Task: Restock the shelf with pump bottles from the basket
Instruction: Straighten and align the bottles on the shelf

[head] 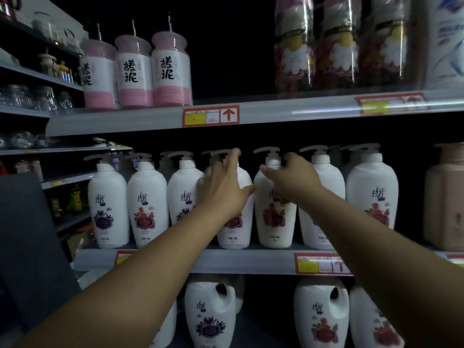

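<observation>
Three dim shelves (251, 114), pump btls (147, 197)

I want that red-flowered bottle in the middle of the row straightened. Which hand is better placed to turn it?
The right hand: its fingers already curl round the neck of the red-flowered bottle. The left hand lies spread on the neighbouring bottle.

Light: dim, dark behind shelving | Furniture: grey metal shelf rails (276, 114) | side shelving unit (37, 76) at left | red-yellow price tags (211, 116)

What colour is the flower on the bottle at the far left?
Purple, on the far-left pump bottle, head view.
</observation>
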A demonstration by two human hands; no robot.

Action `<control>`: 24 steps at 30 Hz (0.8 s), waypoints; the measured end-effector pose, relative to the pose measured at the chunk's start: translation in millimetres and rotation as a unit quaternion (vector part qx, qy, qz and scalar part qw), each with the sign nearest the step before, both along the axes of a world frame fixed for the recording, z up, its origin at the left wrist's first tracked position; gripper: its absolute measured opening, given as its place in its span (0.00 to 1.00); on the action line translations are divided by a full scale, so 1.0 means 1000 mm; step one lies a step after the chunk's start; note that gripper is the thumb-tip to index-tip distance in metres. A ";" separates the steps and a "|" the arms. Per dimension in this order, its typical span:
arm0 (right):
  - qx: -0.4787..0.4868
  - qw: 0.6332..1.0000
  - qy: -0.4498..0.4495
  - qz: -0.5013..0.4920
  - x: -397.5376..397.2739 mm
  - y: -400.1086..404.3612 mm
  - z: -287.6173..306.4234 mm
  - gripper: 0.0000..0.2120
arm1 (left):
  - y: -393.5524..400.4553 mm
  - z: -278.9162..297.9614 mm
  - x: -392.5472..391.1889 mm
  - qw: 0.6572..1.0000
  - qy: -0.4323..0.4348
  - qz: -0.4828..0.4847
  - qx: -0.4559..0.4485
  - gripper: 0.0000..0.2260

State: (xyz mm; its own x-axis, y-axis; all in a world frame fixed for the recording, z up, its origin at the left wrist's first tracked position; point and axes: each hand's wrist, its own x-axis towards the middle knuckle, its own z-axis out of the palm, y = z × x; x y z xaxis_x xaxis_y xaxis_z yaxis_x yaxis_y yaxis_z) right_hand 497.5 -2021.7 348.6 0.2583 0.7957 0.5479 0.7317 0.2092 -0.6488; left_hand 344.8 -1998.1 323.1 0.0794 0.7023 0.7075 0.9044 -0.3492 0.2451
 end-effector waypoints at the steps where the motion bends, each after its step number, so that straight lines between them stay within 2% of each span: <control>1: -0.017 1.000 0.019 0.011 0.000 0.004 0.005 0.25 | 0.001 -0.001 0.001 1.000 0.019 0.013 -0.002 0.32; 5: -0.052 0.993 0.097 0.033 0.003 0.014 0.010 0.25 | 0.003 -0.004 0.002 0.997 0.056 0.042 -0.014 0.24; 11: -0.085 0.985 0.134 0.065 0.011 0.013 0.023 0.14 | 0.004 -0.006 0.003 0.998 0.054 0.035 -0.015 0.23; 14: -0.118 0.981 0.124 0.096 0.018 0.014 0.026 0.10 | 0.004 -0.008 0.004 0.998 0.050 0.039 -0.013 0.23; 18: -0.121 0.979 0.103 0.128 0.023 0.014 0.025 0.12 | 0.006 -0.010 0.007 0.998 0.044 0.046 -0.009 0.23; 24: -0.101 0.986 0.075 0.109 0.020 0.015 0.015 0.15 | 0.005 -0.015 0.008 0.998 0.043 0.050 -0.007 0.23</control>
